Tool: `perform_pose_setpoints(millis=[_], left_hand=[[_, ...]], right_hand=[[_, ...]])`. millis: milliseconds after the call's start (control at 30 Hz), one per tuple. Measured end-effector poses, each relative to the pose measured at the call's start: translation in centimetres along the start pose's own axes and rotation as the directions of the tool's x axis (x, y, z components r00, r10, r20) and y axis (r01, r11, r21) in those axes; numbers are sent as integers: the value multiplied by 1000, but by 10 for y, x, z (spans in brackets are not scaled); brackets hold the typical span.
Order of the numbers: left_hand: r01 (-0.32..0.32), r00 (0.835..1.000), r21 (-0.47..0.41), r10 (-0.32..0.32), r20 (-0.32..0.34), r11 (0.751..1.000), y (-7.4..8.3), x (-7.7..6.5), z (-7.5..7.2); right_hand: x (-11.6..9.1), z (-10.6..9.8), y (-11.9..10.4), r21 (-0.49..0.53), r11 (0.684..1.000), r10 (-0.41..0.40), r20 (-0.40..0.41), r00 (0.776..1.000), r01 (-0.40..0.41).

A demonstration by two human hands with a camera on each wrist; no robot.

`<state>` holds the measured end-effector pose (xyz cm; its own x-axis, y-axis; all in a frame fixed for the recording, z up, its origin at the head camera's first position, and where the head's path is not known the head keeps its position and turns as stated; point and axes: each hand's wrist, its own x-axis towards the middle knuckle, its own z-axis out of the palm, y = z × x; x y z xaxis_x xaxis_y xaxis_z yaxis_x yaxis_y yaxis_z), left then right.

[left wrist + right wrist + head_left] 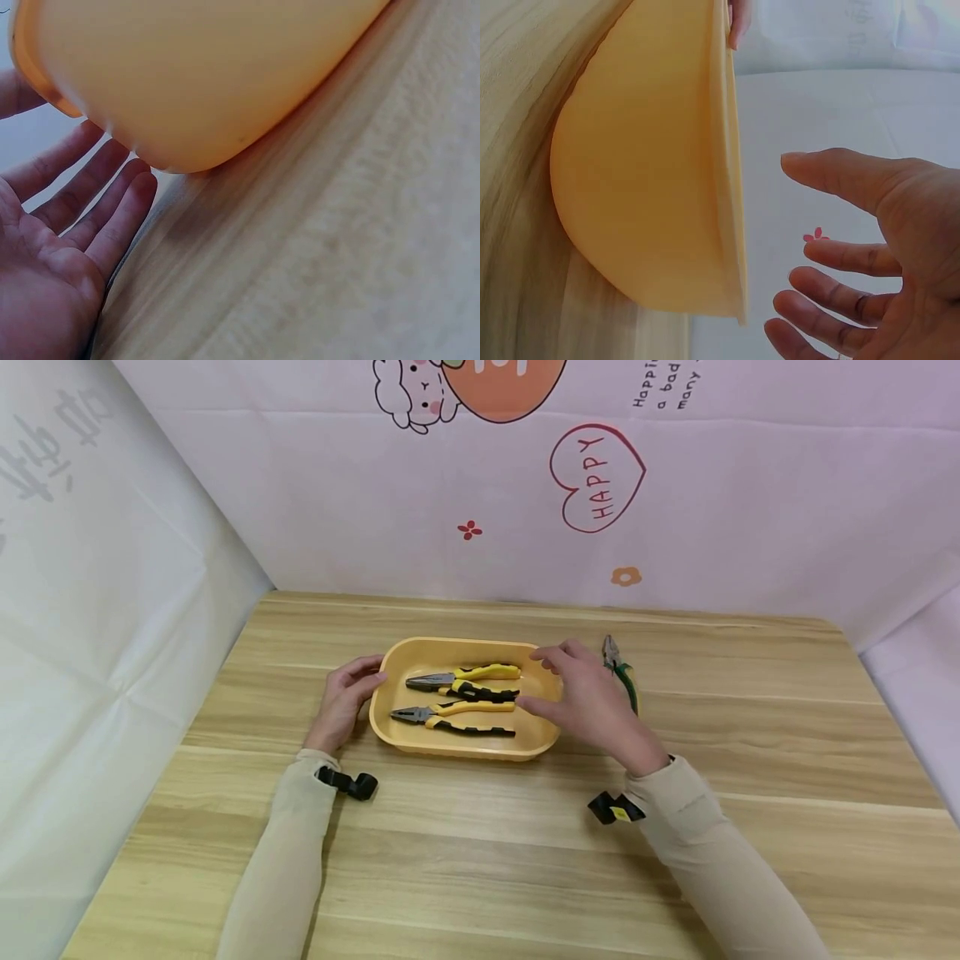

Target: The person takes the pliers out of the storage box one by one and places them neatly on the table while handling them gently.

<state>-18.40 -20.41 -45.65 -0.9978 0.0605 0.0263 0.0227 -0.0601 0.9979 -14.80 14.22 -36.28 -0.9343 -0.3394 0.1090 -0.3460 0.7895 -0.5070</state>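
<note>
A yellow plastic basin [401, 745] sits on the table, holding combination pliers [442, 720] and, above them in the head view, pliers with a tapering nose [431, 681]; both have yellow-and-black handles. At the basin's left end, my left hand [345, 697] grips the wall, thumb over the rim and fingers along the outside. My right hand [588, 697] hovers over the right end with fingers spread and nothing between them. The right wrist view shows this hand [907, 255] apart from the rim. Green-handled pliers [615, 660] lie just right of it, partly hidden by the hand.
The wood-grain table [465, 868] extends around the basin on all sides. A white printed cloth [360, 510] hangs behind the table's far edge, and another white cloth [112, 577] covers the left side.
</note>
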Motion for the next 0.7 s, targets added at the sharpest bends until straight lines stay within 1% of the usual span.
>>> perform_pose_setpoints(millis=[200, 333, 500, 700], left_hand=[[-5, 1000, -8, 5, 1, 1000, 0, 0, 0], [-7, 1000, -5, 7, 3, 1000, 0, 0, 0], [-10, 1000, -10, 10, 2, 1000, 0, 0, 1], [-9, 1000, -17, 9, -4, 1000, 1, 0, 1]], right_hand=[[7, 8, -1, 58, 998, -31, 41, 999, 28], [11, 14, -2, 79, 996, -52, 66, 996, 47], [14, 22, 0, 113, 992, -62, 84, 995, 52], [18, 28, 1, 102, 993, -68, 83, 994, 59]])
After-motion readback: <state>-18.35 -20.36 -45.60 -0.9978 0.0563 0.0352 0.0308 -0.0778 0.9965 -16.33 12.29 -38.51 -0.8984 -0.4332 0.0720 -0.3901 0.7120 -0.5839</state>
